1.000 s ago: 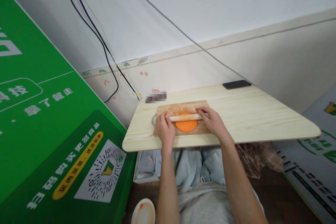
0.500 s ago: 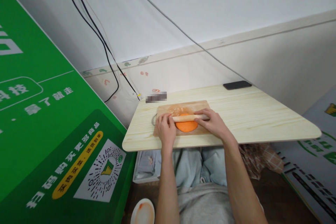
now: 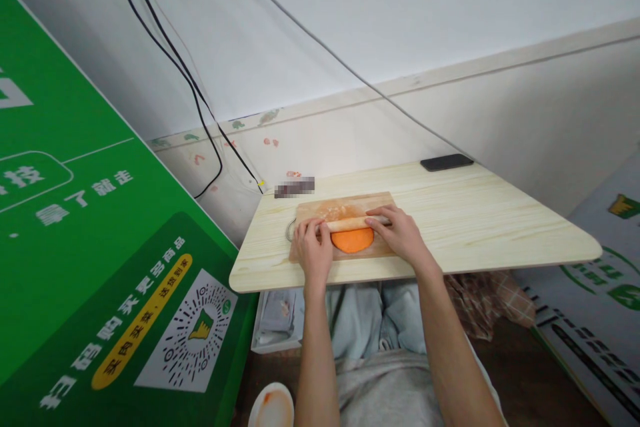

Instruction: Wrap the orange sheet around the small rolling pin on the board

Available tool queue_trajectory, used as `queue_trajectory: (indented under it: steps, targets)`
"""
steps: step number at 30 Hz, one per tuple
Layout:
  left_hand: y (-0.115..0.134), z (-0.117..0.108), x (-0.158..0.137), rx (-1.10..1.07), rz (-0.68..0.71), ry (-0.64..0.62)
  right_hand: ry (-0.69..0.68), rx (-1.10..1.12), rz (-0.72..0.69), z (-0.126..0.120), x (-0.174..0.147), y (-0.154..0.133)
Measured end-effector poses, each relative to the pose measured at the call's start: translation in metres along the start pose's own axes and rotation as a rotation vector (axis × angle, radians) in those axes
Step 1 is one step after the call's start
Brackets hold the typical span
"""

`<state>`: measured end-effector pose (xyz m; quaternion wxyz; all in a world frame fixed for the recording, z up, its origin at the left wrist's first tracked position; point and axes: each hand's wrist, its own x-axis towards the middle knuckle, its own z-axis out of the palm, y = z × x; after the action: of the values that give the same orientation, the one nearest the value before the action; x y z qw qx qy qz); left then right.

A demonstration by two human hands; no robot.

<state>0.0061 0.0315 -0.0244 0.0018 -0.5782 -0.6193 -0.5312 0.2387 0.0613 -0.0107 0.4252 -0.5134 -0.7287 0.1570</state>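
Observation:
A wooden rolling pin [image 3: 347, 223] lies crosswise over the far part of a flat orange piece of dough [image 3: 353, 241]. My left hand [image 3: 313, 244] has its fingers curled on the pin's left end. At the other end, my right hand [image 3: 395, 230] grips the pin with thumb and fingers. Beneath them is a wooden cutting board [image 3: 376, 199] with orange smears and a metal ring handle on its left side. Each hand covers part of the pin.
The board rests on a pale wooden table [image 3: 480, 227]. A black phone [image 3: 447, 162] lies at the table's back edge, and a blurred dark object [image 3: 295, 187] is at the back left. A stained white dish [image 3: 273, 405] sits low, left of my legs. Green signage [image 3: 165, 247] stands left.
The rolling pin has moved slightly away from me over the dough, baring its near part as a half-round. Both hands still hold the pin. The view has shifted a little.

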Motion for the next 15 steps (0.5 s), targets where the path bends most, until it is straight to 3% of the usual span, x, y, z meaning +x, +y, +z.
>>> queue_trajectory:
  steps: [15]
  targets:
    - [-0.0054,0.0001,0.0013,-0.008,0.014,-0.012,-0.019,0.021,0.028,-0.0068,-0.0014,-0.0068]
